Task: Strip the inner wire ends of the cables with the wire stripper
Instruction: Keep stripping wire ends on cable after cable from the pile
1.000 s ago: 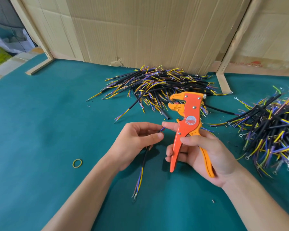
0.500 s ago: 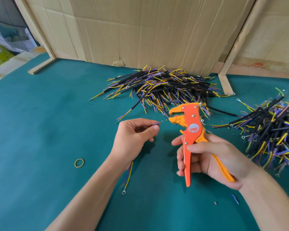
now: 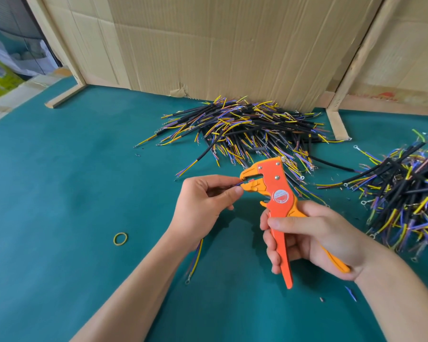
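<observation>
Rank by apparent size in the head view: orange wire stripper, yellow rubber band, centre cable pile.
1. Centre pile of black cables
2. Orange wire stripper, though nearer the camera, so flattered
3. Yellow rubber band

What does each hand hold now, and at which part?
The right hand grips the wire stripper by its two handles. The left hand pinches a cable near its upper wire end, at the stripper's mouth.

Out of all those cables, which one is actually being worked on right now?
The one pinched in the left hand: its tip sits in the mouth of the orange wire stripper, and its tail hangs below the wrist. The rest lie in the back pile and right pile.
</observation>
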